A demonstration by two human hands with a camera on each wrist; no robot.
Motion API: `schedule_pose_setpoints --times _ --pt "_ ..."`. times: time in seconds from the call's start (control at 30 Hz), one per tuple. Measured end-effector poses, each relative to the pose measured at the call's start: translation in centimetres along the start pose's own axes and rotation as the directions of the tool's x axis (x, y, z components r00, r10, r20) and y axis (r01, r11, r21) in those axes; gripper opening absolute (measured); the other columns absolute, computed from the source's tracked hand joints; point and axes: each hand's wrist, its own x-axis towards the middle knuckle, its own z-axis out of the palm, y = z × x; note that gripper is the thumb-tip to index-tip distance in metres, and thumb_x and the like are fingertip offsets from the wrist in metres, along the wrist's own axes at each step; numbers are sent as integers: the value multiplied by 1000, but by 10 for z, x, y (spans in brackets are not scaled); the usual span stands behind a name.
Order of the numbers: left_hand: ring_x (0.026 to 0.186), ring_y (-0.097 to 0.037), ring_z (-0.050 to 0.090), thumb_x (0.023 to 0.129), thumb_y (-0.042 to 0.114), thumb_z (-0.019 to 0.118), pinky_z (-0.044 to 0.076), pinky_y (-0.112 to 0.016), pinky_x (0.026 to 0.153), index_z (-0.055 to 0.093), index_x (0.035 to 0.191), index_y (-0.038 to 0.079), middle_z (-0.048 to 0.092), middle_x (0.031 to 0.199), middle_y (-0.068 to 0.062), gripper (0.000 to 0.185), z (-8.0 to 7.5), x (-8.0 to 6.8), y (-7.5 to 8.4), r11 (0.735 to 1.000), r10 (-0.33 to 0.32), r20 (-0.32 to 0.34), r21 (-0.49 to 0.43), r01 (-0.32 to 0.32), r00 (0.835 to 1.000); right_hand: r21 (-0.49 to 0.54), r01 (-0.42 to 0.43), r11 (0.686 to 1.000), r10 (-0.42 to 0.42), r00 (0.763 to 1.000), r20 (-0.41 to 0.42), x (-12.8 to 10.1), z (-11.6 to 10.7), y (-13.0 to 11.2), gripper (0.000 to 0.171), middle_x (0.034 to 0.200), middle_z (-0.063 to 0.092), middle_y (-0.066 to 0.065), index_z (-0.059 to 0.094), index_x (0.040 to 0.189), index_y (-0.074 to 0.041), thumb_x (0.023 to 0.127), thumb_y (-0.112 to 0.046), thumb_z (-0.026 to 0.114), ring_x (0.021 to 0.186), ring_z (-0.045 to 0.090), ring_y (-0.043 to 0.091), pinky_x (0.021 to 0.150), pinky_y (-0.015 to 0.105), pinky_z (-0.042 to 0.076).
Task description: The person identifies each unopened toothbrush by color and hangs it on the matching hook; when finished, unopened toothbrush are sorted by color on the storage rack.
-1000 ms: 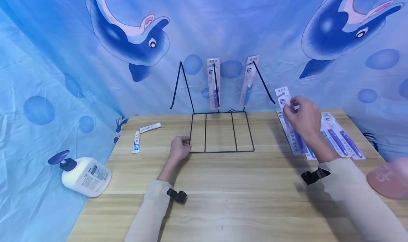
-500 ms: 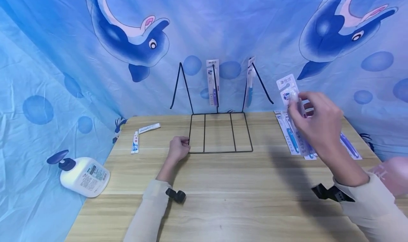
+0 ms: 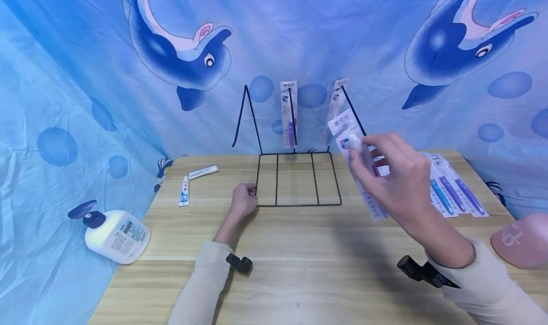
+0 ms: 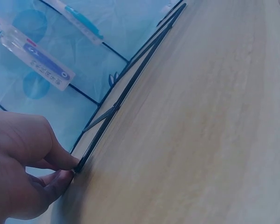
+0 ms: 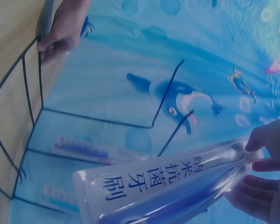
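Note:
My left hand (image 3: 243,200) pinches the front left corner of a black wire display rack (image 3: 298,205); the left wrist view shows thumb and fingertips on the wire (image 4: 130,86). In my right hand (image 3: 398,182) a packaged toothbrush (image 3: 344,133) is pinched near its upper part, tilted, right of the rack and in front of its right hook. The right wrist view shows the blue handle inside the clear blister (image 5: 177,203). One toothbrush pack (image 3: 286,115) hangs at the rack's middle hook and another (image 3: 341,83) at the right one. The left hook (image 3: 240,113) carries nothing.
More toothbrush packs (image 3: 454,187) lie fanned at the right of the table. A pink object (image 3: 520,241) stands at the right edge. At left are a toothpaste tube (image 3: 183,192), a small white box (image 3: 203,172) and a pump bottle (image 3: 117,237). A dolphin-printed curtain (image 3: 299,39) hangs behind.
My right hand has lifted the toothbrush pack off the pile at the right and carried it left, close to the rack's right hook. My left hand stays on the rack's corner.

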Motion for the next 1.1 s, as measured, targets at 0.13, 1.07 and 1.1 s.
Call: schedule_pose_setpoints --times 0.13,1.07,1.1 --pt "94 -29 63 76 -13 54 55 -39 90 62 122 -12 67 98 -17 47 0 0 0 1000 -3 3 2 3 1000 27 13 1000 -14 999 33 -2 10 -8 20 85 67 14 71 96 4 85 -13 69 68 67 22 50 30 57" --pt "91 -26 63 78 -14 57 56 -35 86 62 122 -12 66 98 -16 45 1 2 -6 999 -1 0 -44 1 1000 23 4 1000 -7 992 125 -10 103 12 17 84 61 13 68 94 1 85 -11 73 61 50 18 46 26 42" --pt "91 -26 63 78 -14 57 56 -35 87 62 123 -11 65 98 -16 45 1 2 -6 999 -5 -1 -43 5 1000 27 -12 1000 9 992 128 -8 109 15 15 83 60 12 67 94 0 85 -11 73 62 48 18 47 26 41"
